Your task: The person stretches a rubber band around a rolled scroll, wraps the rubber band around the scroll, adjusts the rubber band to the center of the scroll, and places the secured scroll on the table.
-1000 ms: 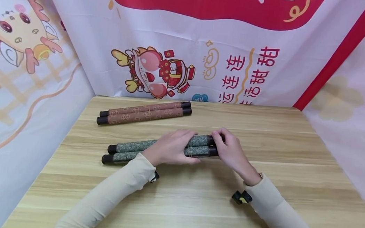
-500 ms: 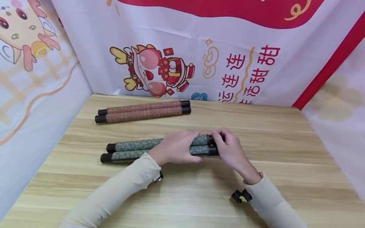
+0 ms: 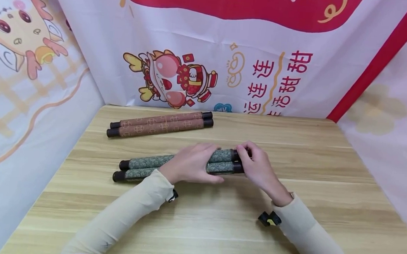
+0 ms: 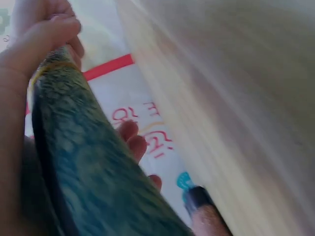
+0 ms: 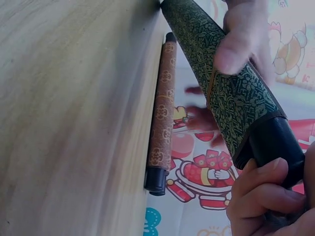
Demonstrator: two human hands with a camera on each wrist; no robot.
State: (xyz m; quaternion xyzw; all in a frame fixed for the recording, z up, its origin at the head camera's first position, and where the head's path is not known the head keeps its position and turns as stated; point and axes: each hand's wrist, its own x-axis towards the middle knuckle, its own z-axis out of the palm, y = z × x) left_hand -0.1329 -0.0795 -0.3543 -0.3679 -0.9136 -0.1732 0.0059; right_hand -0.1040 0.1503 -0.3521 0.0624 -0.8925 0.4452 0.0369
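Observation:
A green patterned scroll, rolled up from both sides into two parallel rolls with black end knobs, slants across the middle of the table. My left hand lies across its right half and grips it, thumb on the near side and fingers around the far side. The right hand holds the black knobs at the right end, fingers curled round them in the right wrist view. A thin yellowish band circles the green scroll close to the left thumb. The scroll's right end is raised, while its left end is down by the tabletop.
Behind the green scroll a brown patterned scroll, also rolled in two with black knobs, lies on the wooden table. A printed white and red cloth hangs along the table's back edge, with more printed cloth at both sides.
My left hand slid a little to the right along the green scroll, then back left. The right hand has kept its hold on the end.

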